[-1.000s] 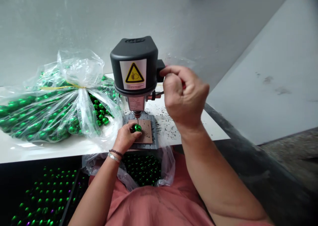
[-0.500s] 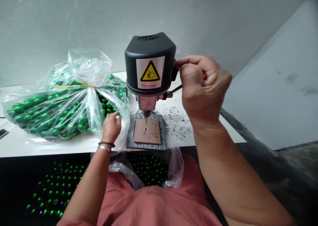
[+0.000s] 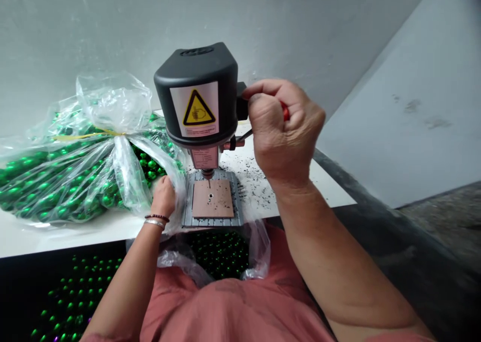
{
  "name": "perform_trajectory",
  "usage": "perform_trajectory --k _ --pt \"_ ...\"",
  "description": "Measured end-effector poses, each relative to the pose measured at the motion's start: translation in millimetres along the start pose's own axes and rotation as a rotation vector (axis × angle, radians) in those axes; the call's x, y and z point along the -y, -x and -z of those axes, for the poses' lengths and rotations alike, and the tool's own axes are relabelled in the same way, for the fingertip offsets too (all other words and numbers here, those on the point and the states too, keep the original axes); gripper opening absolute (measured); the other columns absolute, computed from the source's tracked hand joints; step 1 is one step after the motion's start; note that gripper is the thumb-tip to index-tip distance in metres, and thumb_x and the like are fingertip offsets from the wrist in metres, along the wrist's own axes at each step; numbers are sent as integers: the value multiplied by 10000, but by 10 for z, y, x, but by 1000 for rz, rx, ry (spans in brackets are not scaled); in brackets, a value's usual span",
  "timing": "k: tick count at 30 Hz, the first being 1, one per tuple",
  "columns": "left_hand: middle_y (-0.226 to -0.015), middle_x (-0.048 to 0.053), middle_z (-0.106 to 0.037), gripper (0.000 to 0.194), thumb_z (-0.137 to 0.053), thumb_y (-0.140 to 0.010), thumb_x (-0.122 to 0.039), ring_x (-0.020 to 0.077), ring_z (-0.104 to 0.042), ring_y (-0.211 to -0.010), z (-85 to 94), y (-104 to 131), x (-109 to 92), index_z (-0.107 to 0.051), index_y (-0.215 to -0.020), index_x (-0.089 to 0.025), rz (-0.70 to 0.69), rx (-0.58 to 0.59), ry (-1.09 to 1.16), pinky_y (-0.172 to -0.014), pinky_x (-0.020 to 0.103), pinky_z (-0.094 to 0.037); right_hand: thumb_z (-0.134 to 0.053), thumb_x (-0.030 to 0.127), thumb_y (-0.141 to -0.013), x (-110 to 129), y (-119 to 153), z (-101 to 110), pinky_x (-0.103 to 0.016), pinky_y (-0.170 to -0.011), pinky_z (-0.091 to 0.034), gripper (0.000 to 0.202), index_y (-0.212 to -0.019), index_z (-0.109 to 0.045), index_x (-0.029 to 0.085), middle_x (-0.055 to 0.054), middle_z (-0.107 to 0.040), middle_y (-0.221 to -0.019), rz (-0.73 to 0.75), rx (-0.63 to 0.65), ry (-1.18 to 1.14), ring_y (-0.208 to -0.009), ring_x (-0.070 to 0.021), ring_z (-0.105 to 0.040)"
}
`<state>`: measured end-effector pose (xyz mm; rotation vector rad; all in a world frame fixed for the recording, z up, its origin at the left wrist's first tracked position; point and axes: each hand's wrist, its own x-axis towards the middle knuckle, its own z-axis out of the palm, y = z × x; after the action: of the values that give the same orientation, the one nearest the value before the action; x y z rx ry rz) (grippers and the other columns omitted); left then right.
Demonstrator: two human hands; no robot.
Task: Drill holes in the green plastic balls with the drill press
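Note:
My right hand (image 3: 287,129) is closed around the red-knobbed lever (image 3: 246,136) on the right side of a small black drill press (image 3: 197,91). Its index finger reaches to the black box on the machine's housing. Below the chuck, the thin drill bit (image 3: 209,183) points down at a brown square plate (image 3: 221,201) with a small hole, lying on the grey slotted base (image 3: 235,220). My left hand (image 3: 164,197) is at the opening of a clear plastic bag (image 3: 124,166) of shiny green balls (image 3: 150,170). Its fingers are curled, their tips mostly hidden; what they hold cannot be seen.
Dark shavings (image 3: 255,181) litter the white table (image 3: 33,239) right of the press. An open plastic bag (image 3: 260,251) with green balls (image 3: 220,251) is at my lap. More green balls (image 3: 75,287) lie low on the left. A grey wall (image 3: 293,31) stands behind.
The view has shifted, so the press and bag appear farther left. My left hand's fingers have curled in more at the bag opening. My right hand keeps its hold on the lever.

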<state>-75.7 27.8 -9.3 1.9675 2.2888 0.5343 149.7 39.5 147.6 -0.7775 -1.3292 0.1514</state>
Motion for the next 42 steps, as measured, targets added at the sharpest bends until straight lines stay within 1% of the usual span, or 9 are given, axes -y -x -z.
perform_trajectory --k 3,6,10,13,19,23,29,38,42 --pt "-1023 118 -584 367 -477 -700 -130 249 -518 -1031 61 89 -34 -535 -1062 -142 47 -133 155 -896 343 -405 -499 158 -759 -7 14 8 -148 -453 -344 151 -768 -646 125 46 -490 -508 10 7 16 -438 -9 -394" --pt "-840 45 -585 366 -516 -748 -329 176 -567 -737 205 177 -121 -503 -1081 -180 302 -254 660 -673 308 -462 -495 148 -766 -9 27 21 -153 -458 -346 138 -764 -633 154 53 -500 -519 5 3 48 -445 -12 -410" --pt "-809 23 -583 290 -564 -732 -416 77 -500 -561 374 334 -302 -523 -882 -171 389 14 1499 -507 216 -404 -494 151 -764 -21 40 29 -162 -463 -356 132 -760 -626 156 47 -532 -551 21 3 30 -461 -19 -427" --pt "-849 55 -612 275 -598 -723 -386 73 -515 -568 376 439 -425 -546 -854 -150 391 204 1681 -492 205 -404 -494 161 -763 -30 56 32 -169 -475 -373 130 -761 -624 151 41 -546 -568 47 1 18 -473 -24 -431" --pt "-898 50 -626 336 -679 -632 -222 155 -619 -765 247 526 -528 -561 -943 -168 450 309 1669 -532 194 -423 -453 228 -813 -16 88 59 -170 -479 -383 147 -806 -594 187 31 -563 -584 34 51 171 -484 -35 -450" --pt "-879 39 -628 449 -697 -610 -237 176 -621 -816 186 547 -560 -549 -1030 -177 398 357 1466 -545 203 -422 -436 246 -827 -19 83 69 -170 -505 -399 157 -810 -583 193 30 -562 -599 49 68 196 -502 -37 -461" --pt "-805 3 -608 458 -699 -625 -342 120 -583 -729 109 505 -598 -520 -1005 -158 235 187 980 -626 222 -446 -460 220 -790 -46 90 78 -174 -545 -428 129 -749 -576 179 36 -551 -619 62 55 105 -519 -40 -456" --pt "-962 61 -630 555 -586 -720 -424 178 -624 -803 149 482 -586 -485 -1212 -189 303 264 1143 -581 236 -446 -472 268 -794 -73 -9 41 -179 -522 -390 146 -703 -556 190 48 -522 -569 20 73 91 -490 -34 -416" --pt "-819 39 -663 458 -611 -679 -423 147 -594 -711 188 444 -620 -603 -1038 -139 250 228 956 -605 235 -435 -431 323 -819 -95 -136 -14 -180 -532 -359 225 -680 -541 186 58 -462 -532 -27 92 73 -501 -32 -397"
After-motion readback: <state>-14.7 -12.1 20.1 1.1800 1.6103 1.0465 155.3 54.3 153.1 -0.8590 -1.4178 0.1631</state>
